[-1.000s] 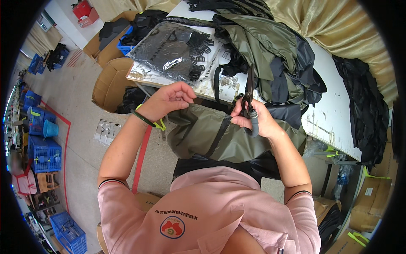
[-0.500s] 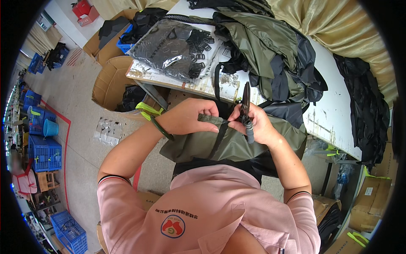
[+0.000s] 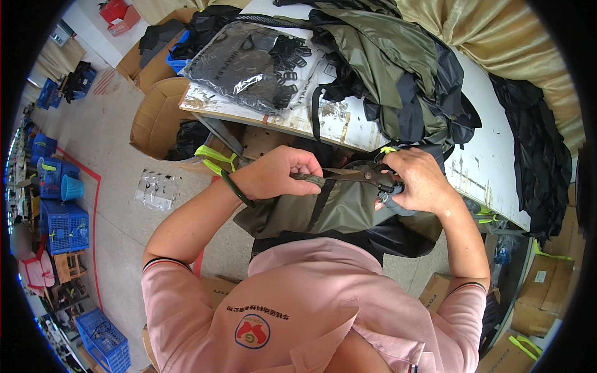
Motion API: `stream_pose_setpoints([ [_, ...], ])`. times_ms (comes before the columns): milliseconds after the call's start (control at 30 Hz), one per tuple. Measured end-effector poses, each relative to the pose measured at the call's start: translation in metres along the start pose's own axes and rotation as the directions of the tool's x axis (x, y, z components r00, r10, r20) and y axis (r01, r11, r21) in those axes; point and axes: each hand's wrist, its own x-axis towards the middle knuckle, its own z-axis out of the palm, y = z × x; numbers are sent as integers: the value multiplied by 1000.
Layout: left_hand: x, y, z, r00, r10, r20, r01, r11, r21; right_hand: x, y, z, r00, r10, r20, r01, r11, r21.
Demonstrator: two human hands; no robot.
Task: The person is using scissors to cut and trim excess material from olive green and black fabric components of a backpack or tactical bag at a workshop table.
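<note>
My left hand (image 3: 280,174) is closed, pinching the edge of a folded olive-green fabric piece (image 3: 292,214) that hangs over my lap, with a dark strap (image 3: 319,208) running down it. In my right hand (image 3: 424,181) is a pair of scissors (image 3: 367,176), its grey-wrapped handles around my fingers. The blades point left, their tips close to the pinched edge by my left fingertips. Whether they touch the fabric I cannot tell. A yellow-green strip is tied to a dark band (image 3: 238,189) on my left wrist.
On the white table (image 3: 485,168) ahead lie a clear bag of black parts (image 3: 239,68) and a heap of olive and black fabric (image 3: 404,74). An open cardboard box (image 3: 152,121) stands left of it. Blue crates (image 3: 65,217) line the floor at far left.
My right hand has moved right, away from the fabric edge. The scissors have swung from pointing up to pointing left, toward my left hand, which keeps its pinch.
</note>
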Motion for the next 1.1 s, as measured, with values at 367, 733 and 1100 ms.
stream_pose_setpoints([
  [367, -1, 4, 9, 1000, 4, -25, -5, 1000, -27, 0, -11, 4, 1000, 0, 32, 0, 1000, -2],
  [733, -2, 5, 10, 1000, -5, -29, 4, 999, -34, -8, -6, 18, 1000, 23, -4, -23, 1000, 16],
  [1100, -1, 13, -2, 989, 89, -121, -58, 969, 240, -30, 7, 27, 974, 217, -64, -198, 954, 226],
])
